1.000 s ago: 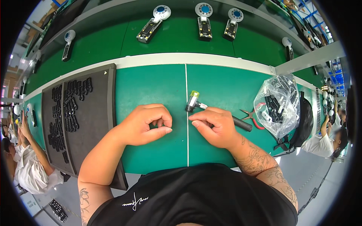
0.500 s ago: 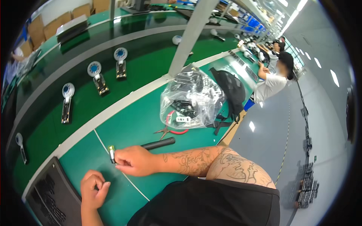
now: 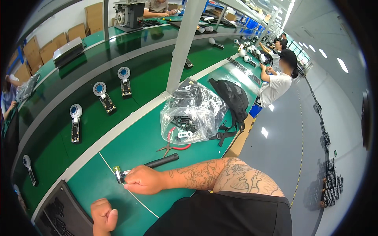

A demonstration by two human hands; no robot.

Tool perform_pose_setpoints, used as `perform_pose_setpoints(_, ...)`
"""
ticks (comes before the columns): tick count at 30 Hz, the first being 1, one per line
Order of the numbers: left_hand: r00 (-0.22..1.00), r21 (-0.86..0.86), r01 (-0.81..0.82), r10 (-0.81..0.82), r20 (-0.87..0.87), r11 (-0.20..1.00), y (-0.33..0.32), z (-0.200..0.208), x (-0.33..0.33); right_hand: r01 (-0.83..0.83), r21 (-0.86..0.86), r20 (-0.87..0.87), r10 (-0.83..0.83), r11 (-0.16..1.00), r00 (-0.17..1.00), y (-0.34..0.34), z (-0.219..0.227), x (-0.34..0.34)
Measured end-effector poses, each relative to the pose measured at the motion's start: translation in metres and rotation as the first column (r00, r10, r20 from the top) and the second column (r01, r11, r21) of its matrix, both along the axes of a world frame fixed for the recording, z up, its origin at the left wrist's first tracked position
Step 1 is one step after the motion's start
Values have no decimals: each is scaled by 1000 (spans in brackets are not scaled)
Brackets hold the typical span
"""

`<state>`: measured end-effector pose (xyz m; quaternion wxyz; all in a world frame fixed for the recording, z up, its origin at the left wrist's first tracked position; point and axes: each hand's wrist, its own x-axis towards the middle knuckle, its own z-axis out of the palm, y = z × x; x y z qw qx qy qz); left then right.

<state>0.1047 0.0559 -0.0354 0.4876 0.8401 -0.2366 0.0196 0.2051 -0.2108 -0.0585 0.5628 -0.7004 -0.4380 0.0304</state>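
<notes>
My right hand [image 3: 145,179] is curled into a fist over the green bench, partly in front of a hammer [image 3: 161,161]. The hammer has a black handle and a metal head with a yellow-green face. Its head shows left of my knuckles, its handle beyond my wrist. The inside of that fist is hidden. My left hand [image 3: 104,215] is loosely closed, thumb against the fingers, with nothing visible in it, beside a dark tray [image 3: 63,192] of small black parts. Beyond the hammer lie red-handled pliers [image 3: 168,147], next to a clear plastic bag [image 3: 193,112] of black and white parts.
Several fan-like devices [image 3: 76,113] with round white heads lie on the green conveyor [image 3: 88,133] past the bench's pale rail. A grey post [image 3: 182,51] rises at that rail. A black backpack [image 3: 232,96] sits behind the bag. A co-worker in a white shirt [image 3: 275,84] works farther along.
My view has tilted, so bench, conveyor and hands sit lower in the picture. My left thumb lies closer against its fingers. The hammer stays beside my right fist.
</notes>
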Motion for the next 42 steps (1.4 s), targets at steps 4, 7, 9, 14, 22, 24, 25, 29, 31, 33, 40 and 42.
perform_pose_setpoints(4,995,-1,-51,51,86,999,16,-5,-2,-48,46,-55,51,998,997,5,1,2)
perform_pose_setpoints(7,981,3,-139,137,135,990,18,-10,-16,-123,55,-46,125,991,991,14,5,-1)
perform_pose_setpoints(9,977,-28,-99,103,186,995,14,-8,-6,-105,14,-57,105,994,993,12,9,-3)
perform_pose_setpoints(14,970,12,-102,97,221,995,10,-3,5,-112,-100,-20,111,989,994,9,21,-8)
perform_pose_setpoints(22,955,-55,-186,194,224,981,19,-10,-4,-103,-132,-26,100,986,995,27,15,-11)
perform_pose_setpoints(24,957,-72,-176,187,221,982,22,-9,-3,-77,-129,-22,74,989,997,29,14,-11)
perform_pose_setpoints(25,959,-68,-171,181,217,983,24,-9,-3,-68,-125,-25,65,990,998,31,13,-11)
perform_pose_setpoints(29,968,-58,-139,148,205,989,31,-12,-3,-25,-118,-30,22,993,999,35,10,-12)
perform_pose_setpoints(31,967,-55,-151,159,197,987,33,-16,-5,-30,-118,-26,27,993,999,36,9,-13)
perform_pose_setpoints(33,965,-48,-174,180,188,983,35,-18,-6,-47,-113,-23,45,992,999,38,7,-13)
perform_pose_setpoints(40,948,-82,-202,216,235,976,35,-20,-4,-48,-102,-51,43,994,998,34,7,-16)
perform_pose_setpoints(42,947,-87,-193,209,242,977,35,-22,-4,-20,-168,-80,7,986,997,31,8,-18)
